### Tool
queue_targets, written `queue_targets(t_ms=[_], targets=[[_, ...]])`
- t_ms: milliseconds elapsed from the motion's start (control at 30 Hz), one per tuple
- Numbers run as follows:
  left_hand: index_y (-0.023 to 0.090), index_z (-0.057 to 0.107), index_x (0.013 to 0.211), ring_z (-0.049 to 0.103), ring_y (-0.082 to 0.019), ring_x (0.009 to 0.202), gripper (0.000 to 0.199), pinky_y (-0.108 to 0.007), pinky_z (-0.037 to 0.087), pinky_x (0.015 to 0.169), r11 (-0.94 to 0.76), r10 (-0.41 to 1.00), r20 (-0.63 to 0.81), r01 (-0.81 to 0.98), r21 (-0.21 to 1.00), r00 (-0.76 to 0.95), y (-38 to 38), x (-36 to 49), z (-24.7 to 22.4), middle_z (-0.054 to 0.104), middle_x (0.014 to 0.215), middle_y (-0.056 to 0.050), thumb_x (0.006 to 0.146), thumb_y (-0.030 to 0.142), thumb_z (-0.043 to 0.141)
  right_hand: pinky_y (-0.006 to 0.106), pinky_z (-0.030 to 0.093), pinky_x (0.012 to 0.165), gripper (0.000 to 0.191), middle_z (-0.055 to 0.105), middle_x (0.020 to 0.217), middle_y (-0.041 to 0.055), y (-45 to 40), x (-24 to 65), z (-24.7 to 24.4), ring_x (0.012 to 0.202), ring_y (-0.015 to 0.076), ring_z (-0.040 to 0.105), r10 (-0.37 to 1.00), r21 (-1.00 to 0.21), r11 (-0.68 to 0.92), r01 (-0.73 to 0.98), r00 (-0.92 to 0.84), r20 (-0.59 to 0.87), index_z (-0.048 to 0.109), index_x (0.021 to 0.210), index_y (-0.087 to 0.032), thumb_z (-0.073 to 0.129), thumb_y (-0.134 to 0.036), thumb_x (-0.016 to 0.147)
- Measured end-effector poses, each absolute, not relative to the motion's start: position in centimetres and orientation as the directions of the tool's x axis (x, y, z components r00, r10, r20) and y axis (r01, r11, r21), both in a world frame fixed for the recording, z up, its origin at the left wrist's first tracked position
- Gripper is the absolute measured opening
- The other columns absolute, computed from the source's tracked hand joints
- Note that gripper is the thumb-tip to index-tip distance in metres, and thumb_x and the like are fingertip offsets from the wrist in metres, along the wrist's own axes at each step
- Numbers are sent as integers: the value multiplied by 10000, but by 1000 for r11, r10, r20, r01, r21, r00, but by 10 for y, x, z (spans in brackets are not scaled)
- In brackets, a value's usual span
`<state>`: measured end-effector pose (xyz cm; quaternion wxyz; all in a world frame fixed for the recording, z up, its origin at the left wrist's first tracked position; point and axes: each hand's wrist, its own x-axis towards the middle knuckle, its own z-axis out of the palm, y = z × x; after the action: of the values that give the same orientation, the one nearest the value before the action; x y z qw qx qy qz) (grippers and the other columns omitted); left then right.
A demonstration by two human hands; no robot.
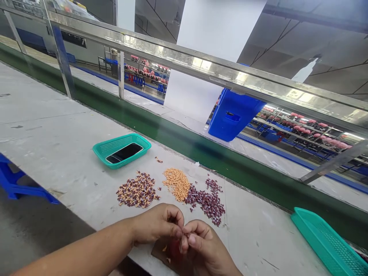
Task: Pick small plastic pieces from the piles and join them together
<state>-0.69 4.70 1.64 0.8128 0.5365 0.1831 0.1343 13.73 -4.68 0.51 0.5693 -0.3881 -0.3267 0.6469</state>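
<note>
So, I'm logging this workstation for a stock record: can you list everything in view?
grey workbench: 1, grey, across the view
perforated basket: 1, teal, on the bench behind the piles
smartphone: 1, black, lying in that basket
second perforated basket: 1, teal, on the bench at lower right
mixed pile of small pieces: 1, purple and tan, leftmost on the bench
tan pile of small pieces: 1, orange-tan, middle
purple pile of small pieces: 1, purple, rightmost
brown mat: 1, dark brown, under the hands
plastic crate: 1, blue, beyond the glass
left hand: 1, bare, fingers pinched, meeting the right hand
right hand: 1, bare, fingers pinched, above the mat
</note>
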Motion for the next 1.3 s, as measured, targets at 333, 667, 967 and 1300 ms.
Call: queue_targets(t_ms=[333, 667, 967, 1300], targets=[[156, 534, 710, 469, -78, 538, 209, -217, 335, 556, 545, 645, -280, -171, 821, 711, 19, -27, 19, 583, 609, 40, 647, 280, 690, 286, 433, 640, 83, 636, 699, 26, -61, 166, -11, 685, 177, 570, 979, -804, 156, 574, 18, 203, 609, 690, -201, 638, -218, 766], [148, 557, 698, 413, -64, 521, 187, -208, 268, 532, 637, 640, -311, -259, 726, 703, -4, -29, -3, 549, 586, 41, 674, 278, 689, 325, 427, 692, 92, 626, 773, 25, -63, 166, -27, 765, 196, 567, 936, -436, 312, 844, -195, 292, 626, 743, -218, 649, -129, 749], [152, 549, 689, 435, -87, 549, 262, -234, 297, 558, 696, 620, -343, -292, 656, 705, -16, -23, 6, 560, 600, 27, 611, 313, 741, 253, 476, 636, 32, 574, 762, 3, -66, 155, -17, 696, 154, 570, 921, -783, 343, 520, -23, 388, 627, 787, -242, 611, -235, 814], [155, 549, 682, 454, -90, 529, 315, -233, 284, 526, 721, 593, -363, -273, 637, 719, -19, -20, 1, 559, 592, 28, 581, 352, 774, 239, 482, 640, 53, 559, 763, -3, -62, 146, -18, 696, 147, 571, 914, -827, 368, 424, -3, 406, 645, 824, -262, 634, -216, 800]])
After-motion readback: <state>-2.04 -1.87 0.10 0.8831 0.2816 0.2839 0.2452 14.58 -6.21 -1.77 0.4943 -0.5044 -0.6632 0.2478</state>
